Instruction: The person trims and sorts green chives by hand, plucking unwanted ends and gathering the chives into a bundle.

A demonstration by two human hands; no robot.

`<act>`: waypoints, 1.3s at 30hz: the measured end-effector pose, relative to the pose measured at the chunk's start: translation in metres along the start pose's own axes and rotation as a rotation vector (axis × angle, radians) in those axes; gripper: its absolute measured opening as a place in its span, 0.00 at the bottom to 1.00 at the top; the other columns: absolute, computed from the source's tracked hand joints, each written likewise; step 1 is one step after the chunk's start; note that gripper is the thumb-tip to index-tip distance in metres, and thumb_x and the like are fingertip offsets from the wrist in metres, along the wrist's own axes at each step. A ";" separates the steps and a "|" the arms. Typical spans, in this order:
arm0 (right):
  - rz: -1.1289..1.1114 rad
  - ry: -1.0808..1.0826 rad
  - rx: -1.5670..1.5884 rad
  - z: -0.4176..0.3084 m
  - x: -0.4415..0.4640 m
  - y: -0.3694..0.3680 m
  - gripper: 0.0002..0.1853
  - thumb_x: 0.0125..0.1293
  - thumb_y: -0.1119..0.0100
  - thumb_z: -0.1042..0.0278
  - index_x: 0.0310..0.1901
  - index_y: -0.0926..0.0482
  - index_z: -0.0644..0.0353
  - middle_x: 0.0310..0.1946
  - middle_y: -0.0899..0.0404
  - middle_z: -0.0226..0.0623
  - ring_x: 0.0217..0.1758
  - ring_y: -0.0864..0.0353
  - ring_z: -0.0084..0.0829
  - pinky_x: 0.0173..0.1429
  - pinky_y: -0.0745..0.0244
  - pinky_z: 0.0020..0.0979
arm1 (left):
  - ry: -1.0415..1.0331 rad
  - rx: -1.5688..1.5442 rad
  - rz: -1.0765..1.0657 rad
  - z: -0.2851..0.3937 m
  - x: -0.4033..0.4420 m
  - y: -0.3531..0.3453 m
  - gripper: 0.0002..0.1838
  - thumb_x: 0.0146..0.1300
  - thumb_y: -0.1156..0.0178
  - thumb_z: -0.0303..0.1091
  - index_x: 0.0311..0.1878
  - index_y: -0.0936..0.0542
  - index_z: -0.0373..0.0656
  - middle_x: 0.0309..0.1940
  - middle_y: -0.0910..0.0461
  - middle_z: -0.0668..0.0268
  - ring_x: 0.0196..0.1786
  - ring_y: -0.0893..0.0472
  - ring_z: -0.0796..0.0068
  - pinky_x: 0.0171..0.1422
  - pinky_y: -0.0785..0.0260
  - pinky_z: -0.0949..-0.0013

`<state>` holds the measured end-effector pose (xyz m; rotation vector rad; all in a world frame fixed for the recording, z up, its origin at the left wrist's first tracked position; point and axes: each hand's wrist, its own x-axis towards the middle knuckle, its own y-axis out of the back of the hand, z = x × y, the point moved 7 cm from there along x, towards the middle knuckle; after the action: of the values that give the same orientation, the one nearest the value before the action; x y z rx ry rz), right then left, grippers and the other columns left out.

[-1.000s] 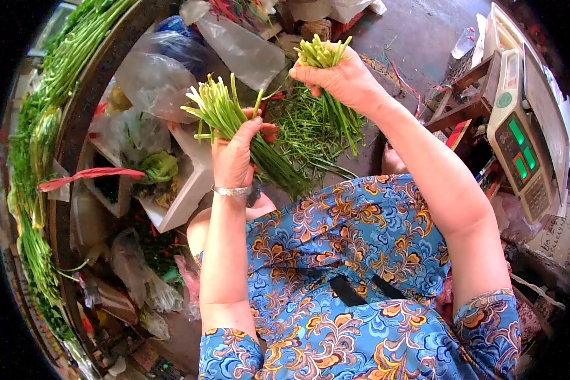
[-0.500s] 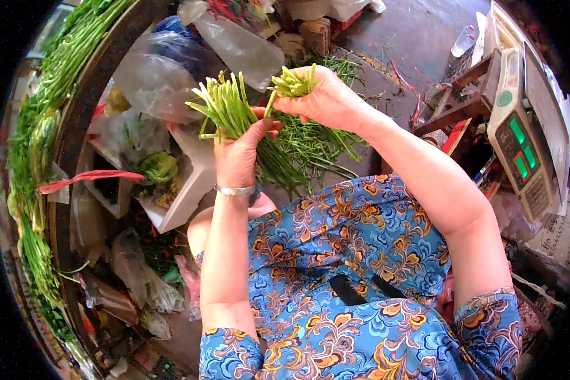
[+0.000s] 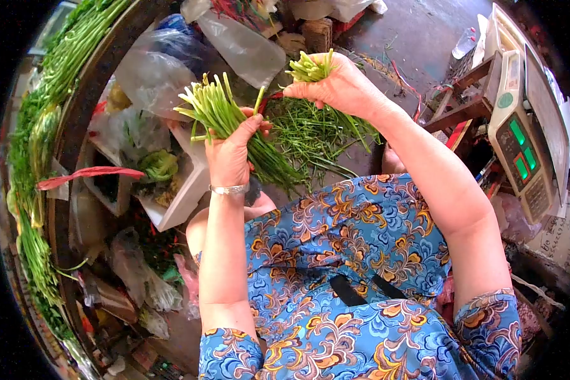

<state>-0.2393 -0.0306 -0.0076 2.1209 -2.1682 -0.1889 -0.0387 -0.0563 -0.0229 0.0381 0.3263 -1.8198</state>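
Note:
My left hand [image 3: 230, 155] is closed around a thick bunch of thin green stems [image 3: 218, 111]. Their pale cut ends point up and left, and the leafy part hangs down to the right. One stalk [image 3: 259, 100] stands apart by the left thumb. In my right hand [image 3: 342, 88] is a smaller bunch of the same stems [image 3: 310, 68], its cut ends upward. A gap separates the two hands. Below them lies a pile of loose green stems [image 3: 310, 130]. Something narrow and red shows between the hands; I cannot tell what it is.
At the right stands a weighing scale [image 3: 519, 149] with lit green digits. Clear plastic bags [image 3: 155, 76] and a white foam box [image 3: 183, 183] are on the left. Beyond a dark curved edge [image 3: 69, 139], more green bundles [image 3: 76, 57] lie along the far left.
My right hand has moved up and right, away from my left hand, with its small bunch. My left hand has shifted slightly left; the single stalk now sits by its thumb.

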 end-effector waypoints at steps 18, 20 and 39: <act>-0.154 0.067 0.330 -0.016 -0.005 -0.029 0.11 0.60 0.32 0.66 0.40 0.18 0.63 0.28 0.20 0.27 0.23 0.27 0.16 0.28 0.31 0.21 | -0.001 -0.023 -0.102 0.001 -0.005 -0.019 0.07 0.57 0.36 0.21 0.39 0.21 0.36 0.32 0.18 0.62 0.35 0.17 0.69 0.39 0.25 0.69; -0.172 0.090 0.344 -0.013 -0.002 -0.033 0.10 0.61 0.33 0.66 0.39 0.18 0.63 0.28 0.20 0.27 0.23 0.27 0.17 0.28 0.30 0.21 | -0.017 -0.024 -0.176 0.004 -0.007 -0.028 0.07 0.57 0.36 0.21 0.39 0.21 0.35 0.32 0.18 0.62 0.36 0.17 0.70 0.39 0.25 0.70; 0.437 0.207 0.554 -0.014 -0.003 0.086 0.08 0.61 0.34 0.67 0.36 0.19 0.61 0.27 0.20 0.30 0.28 0.21 0.23 0.35 0.24 0.24 | -0.207 0.223 0.070 0.000 0.011 0.040 0.10 0.54 0.37 0.18 0.41 0.20 0.36 0.47 0.19 0.52 0.43 0.18 0.67 0.49 0.26 0.67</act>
<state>-0.3218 -0.0256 0.0202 1.6886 -2.6890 0.7051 -0.0038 -0.0761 -0.0329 0.0167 -0.0244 -1.7656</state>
